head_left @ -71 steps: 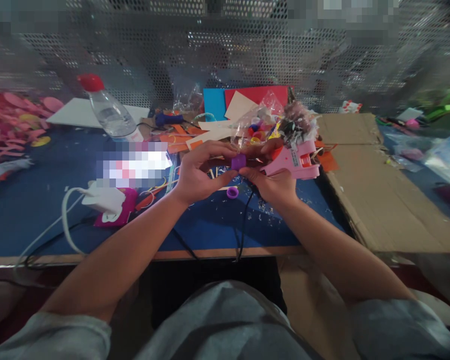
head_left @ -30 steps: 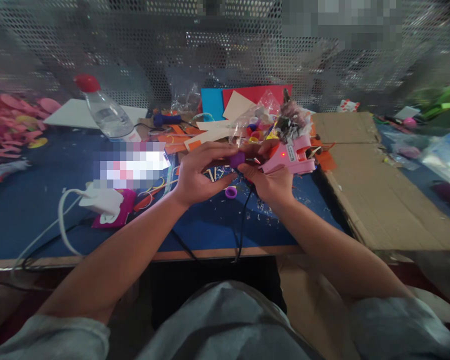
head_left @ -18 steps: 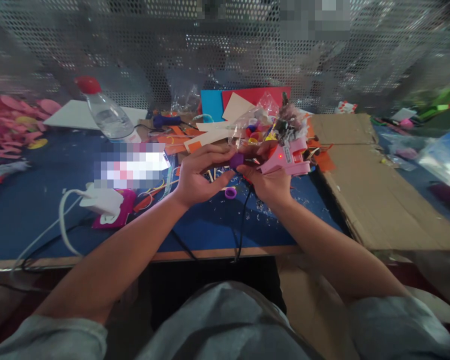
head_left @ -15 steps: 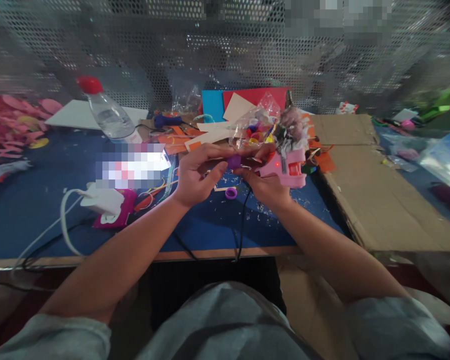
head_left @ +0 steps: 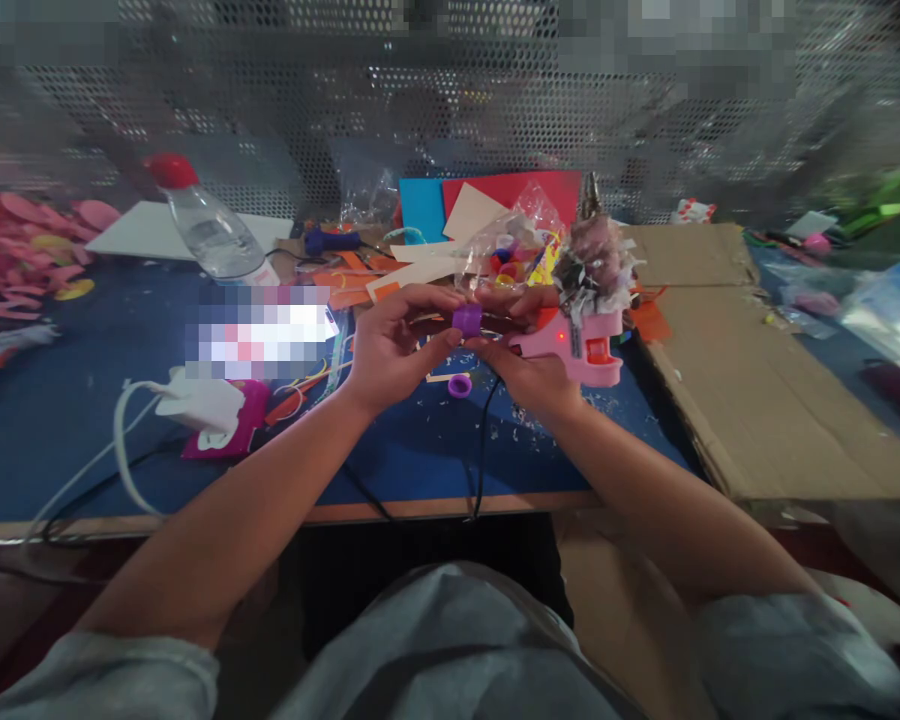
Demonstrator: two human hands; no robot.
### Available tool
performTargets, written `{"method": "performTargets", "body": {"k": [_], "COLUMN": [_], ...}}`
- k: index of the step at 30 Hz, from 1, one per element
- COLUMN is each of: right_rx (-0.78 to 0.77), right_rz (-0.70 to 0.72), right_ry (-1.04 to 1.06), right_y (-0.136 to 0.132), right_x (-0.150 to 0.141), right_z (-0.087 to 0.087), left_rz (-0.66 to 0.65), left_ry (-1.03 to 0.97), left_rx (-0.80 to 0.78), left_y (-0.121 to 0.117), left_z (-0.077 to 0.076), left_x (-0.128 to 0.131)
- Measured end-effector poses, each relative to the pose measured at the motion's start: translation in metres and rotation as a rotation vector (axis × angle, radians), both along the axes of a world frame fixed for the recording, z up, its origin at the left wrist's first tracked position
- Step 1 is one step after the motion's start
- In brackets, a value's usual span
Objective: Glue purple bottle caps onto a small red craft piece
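My left hand [head_left: 390, 350] pinches a small purple bottle cap [head_left: 466, 320] between thumb and fingers, above the blue table. My right hand [head_left: 536, 370] is closed around the handle of a pink hot glue gun [head_left: 600, 350], whose small red light is lit. Its thumb and fingertips come close to the purple cap; I cannot tell whether they touch it. From the right hand a black cord [head_left: 484, 450] runs down over the table edge. Just below the hands, a second purple cap [head_left: 460, 386] lies on the table among white scraps.
To the left stand a red-capped bottle [head_left: 214, 230], a lit phone [head_left: 300, 325] and a white charger [head_left: 206, 405] on a magenta block. Behind the hands lie paper sheets and a plastic bag of colourful caps [head_left: 506, 265]. Flattened cardboard [head_left: 787, 390] covers the right side.
The purple cap in my left hand has turned and shows more of its side. The glue gun has shifted slightly right and down. The loose cap has stayed in place.
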State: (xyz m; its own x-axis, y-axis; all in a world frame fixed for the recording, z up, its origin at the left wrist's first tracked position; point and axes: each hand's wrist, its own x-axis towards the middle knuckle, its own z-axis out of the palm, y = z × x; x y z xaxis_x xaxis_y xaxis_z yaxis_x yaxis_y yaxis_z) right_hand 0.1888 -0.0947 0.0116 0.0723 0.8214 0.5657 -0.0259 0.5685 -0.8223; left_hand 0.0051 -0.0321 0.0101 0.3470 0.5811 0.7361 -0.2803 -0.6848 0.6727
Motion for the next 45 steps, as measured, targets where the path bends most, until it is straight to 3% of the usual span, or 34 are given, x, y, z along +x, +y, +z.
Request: {"method": "performTargets", "body": {"k": [7,14,20,30,37,45], "right_rx": [0.019,-0.042,0.007,-0.017,-0.007,-0.012], "right_rz": [-0.031,0.007,0.034,-0.023,-0.030,-0.045], "right_ry": [0.021,-0.021,0.010,0.033,0.023,0.026], "right_y": [0.0015,-0.0006,-0.0016,-0.0049,-0.0020,-0.0021], "right_x": [0.0012,0.0029,0.0031,0.0021,-0.0008,0.0021], "right_z": [-0.0072,-0.0006,-0.0028,-0.0001,-0.0025,-0.0067], "left_rz": [0.017,0.011,0.000,0.008,0.040,0.101], "left_ry": [0.012,-0.006,0.013,-0.012,-0.007,-0.007], "left_rx": [0.018,0.022,0.038,0.063,0.042,0.121], "left_y": [-0.0023,-0.0026,0.0010,0.0007,0.0023,0.0015], "left_z": [0.0012,0.0010,0.0012,0.0002,-0.0017,0.0016], "left_x": [0.0003,0.0009,0.0002,0.0007,0.0019,0.0004]}}
